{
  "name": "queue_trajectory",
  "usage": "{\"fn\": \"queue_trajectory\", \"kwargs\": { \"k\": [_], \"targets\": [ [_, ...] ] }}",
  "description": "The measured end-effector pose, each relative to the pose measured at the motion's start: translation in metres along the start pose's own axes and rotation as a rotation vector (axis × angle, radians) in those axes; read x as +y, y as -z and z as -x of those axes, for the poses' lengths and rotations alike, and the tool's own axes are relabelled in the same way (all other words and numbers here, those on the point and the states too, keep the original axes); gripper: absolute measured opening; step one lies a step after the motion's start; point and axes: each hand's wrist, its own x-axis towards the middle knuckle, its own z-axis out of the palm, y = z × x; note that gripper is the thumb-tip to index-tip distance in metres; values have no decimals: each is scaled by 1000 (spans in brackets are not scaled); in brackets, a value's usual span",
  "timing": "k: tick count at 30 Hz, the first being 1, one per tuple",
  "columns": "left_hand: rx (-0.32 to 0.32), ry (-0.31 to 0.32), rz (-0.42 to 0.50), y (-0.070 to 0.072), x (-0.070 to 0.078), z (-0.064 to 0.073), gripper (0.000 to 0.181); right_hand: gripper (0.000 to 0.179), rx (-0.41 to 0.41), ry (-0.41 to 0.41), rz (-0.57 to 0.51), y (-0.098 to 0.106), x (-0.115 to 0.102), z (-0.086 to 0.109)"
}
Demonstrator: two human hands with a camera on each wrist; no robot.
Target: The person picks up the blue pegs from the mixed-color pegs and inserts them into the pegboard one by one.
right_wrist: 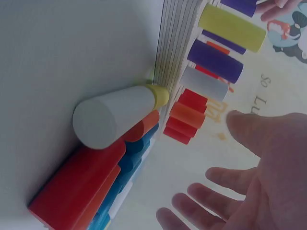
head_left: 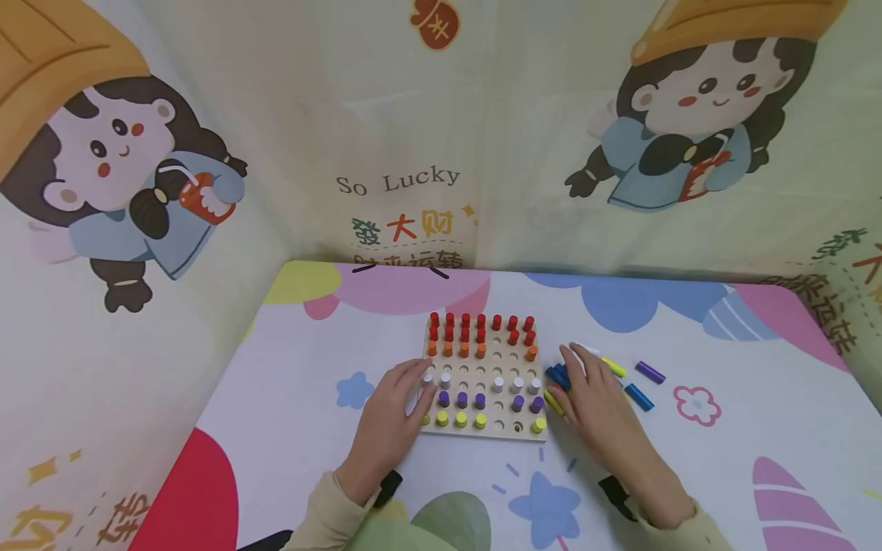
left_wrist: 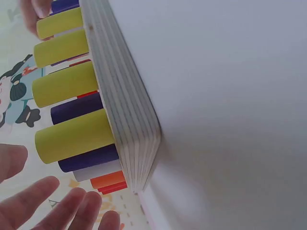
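Observation:
A wooden pegboard (head_left: 482,434) lies on the table with rows of red, orange, white, purple and yellow pegs standing in it; some holes are bare. My left hand (head_left: 391,405) is at the board's left edge. In the left wrist view its fingers (left_wrist: 29,196) are spread beside the pegs, with nothing held. Over a group of loose pegs right of the board is my right hand (head_left: 598,398). The right wrist view shows its fingers (right_wrist: 204,203) extended and apart, with a white peg (right_wrist: 112,117) and a red peg (right_wrist: 79,184) lying below.
Beyond the right hand lie a loose purple peg (head_left: 651,373), a blue peg (head_left: 639,397) and a yellow peg (head_left: 614,366). A patterned cloth covers the table (head_left: 296,459). Printed curtains (head_left: 386,99) stand behind and at both sides.

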Motion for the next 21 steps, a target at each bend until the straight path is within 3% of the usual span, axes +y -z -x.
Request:
{"fn": "queue_trajectory", "kwargs": {
  "k": [5,11,15,21],
  "targets": [
    [-34,96,110,0,-1,-2,42,66,-23,-15,-17,0,5,-2],
    [-45,210,308,1,-6,-6,38,64,-22,8,-13,2,11,-7],
    [-42,224,392,0,-11,-8,36,63,-46,-16,-31,3,16,-9],
    [-52,246,416,-1,-13,-8,35,58,-87,-63,-79,4,21,-12]
  ]
}}
